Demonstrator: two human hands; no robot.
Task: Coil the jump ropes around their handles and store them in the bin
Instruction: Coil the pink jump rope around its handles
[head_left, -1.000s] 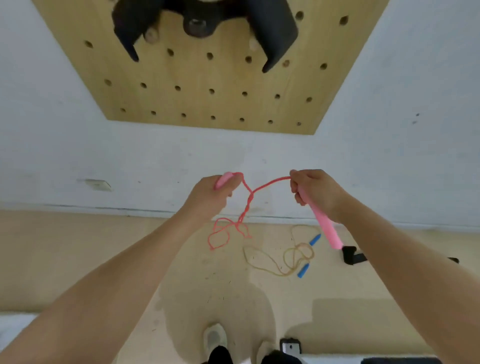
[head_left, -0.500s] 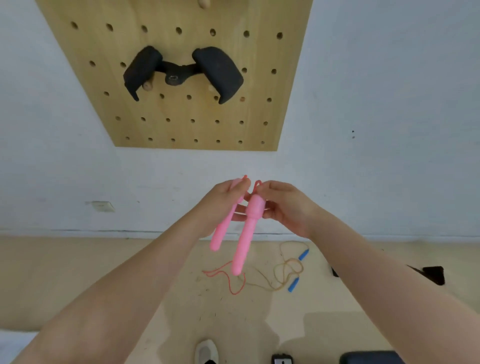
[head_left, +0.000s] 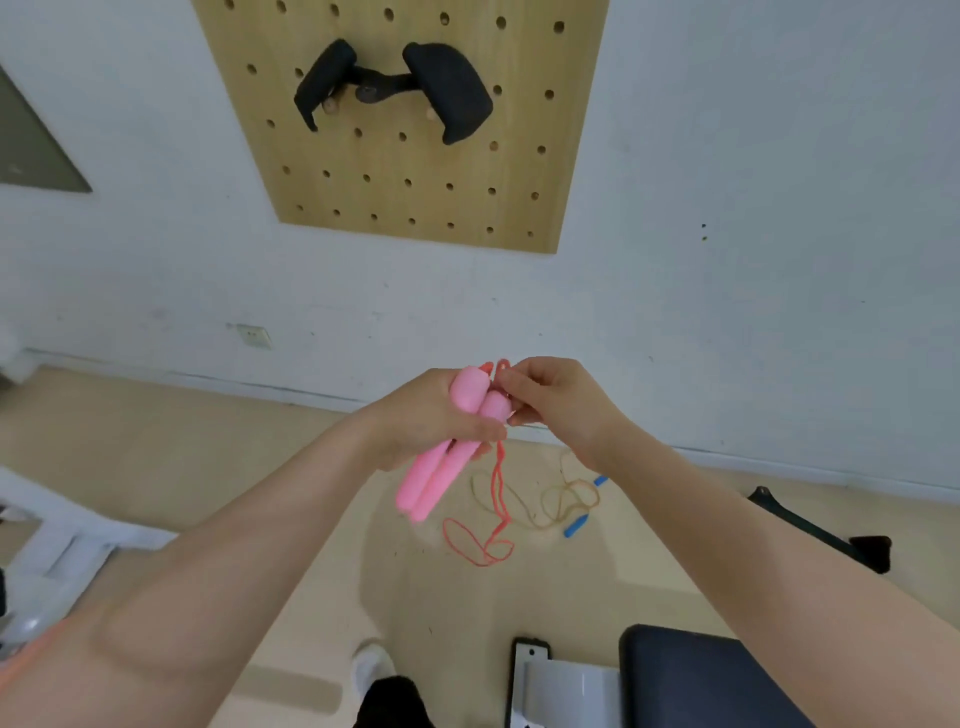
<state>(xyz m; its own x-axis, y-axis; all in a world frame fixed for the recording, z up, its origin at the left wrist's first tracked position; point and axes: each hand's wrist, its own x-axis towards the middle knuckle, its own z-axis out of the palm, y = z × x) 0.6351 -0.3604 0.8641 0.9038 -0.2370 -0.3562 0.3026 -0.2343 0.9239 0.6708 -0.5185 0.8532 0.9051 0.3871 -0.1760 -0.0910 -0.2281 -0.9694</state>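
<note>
Both pink handles (head_left: 441, 457) gripped in left hand (head_left: 436, 415).

Left hand (head_left: 431, 415) grips both pink handles (head_left: 441, 462) side by side, pointing down-left. Right hand (head_left: 558, 402) pinches the red cord (head_left: 497, 499) at the handle tops; cord hangs, looping on the floor (head_left: 156, 467). A second rope with blue handles (head_left: 575, 526) lies beyond. Wooden pegboard (head_left: 415, 182) on wall carries a black item (head_left: 447, 88).

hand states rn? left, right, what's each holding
Left hand: closed, gripping both pink handles side by side.
Right hand: closed, fingers pinching the red rope at the handle tops.
</note>
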